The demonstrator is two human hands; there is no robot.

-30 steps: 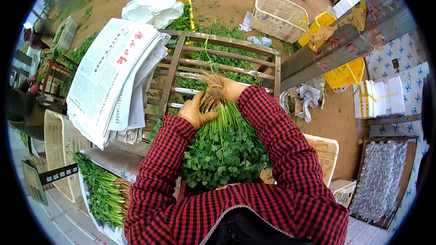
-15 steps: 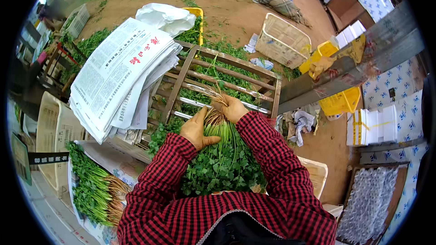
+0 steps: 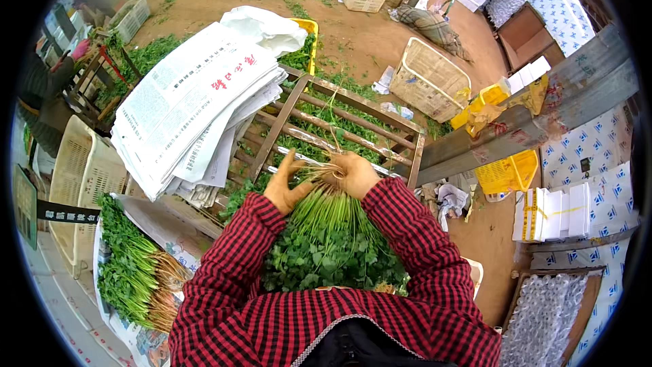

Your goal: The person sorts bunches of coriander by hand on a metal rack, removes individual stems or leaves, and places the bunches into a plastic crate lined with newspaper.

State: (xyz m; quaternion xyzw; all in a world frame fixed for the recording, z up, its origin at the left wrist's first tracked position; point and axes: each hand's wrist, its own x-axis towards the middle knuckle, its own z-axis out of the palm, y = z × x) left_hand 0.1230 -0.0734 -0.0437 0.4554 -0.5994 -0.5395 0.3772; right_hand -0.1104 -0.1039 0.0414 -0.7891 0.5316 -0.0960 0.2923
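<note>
Moved since half a second ago: whole view, with slatted metal rack (image 3: 280,127) and crates sitting lower in it. Leafy bundle (image 3: 329,255) still up against the checked jacket (image 3: 272,316), leaves toward the body, root end between the hands. Gap between hands wider. Left hand (image 3: 282,190) more spread now, fingers up and apart, thumb near the stems, contact unclear. Right hand (image 3: 358,175) still at the root end, pinching the roots (image 3: 324,171), thumb not clearly visible. Meaning, as a judgement: bundle mainly steadied from the right, root end freer on the left.

Containers, big to small. Cream crates (image 3: 102,180) at far left, beside the newspaper stack (image 3: 183,102): contents not visible. Beige crate (image 3: 414,92) on the dirt floor beyond the rack: contents too unclear to call. Yellow crate (image 3: 506,171) to the right, past the metal post (image 3: 591,85): can't tell what's inside. Cream crate farther off (image 3: 360,0): some greens inside. Yellow crate behind the newspapers (image 3: 314,47): partly hidden, greens inside.
</note>
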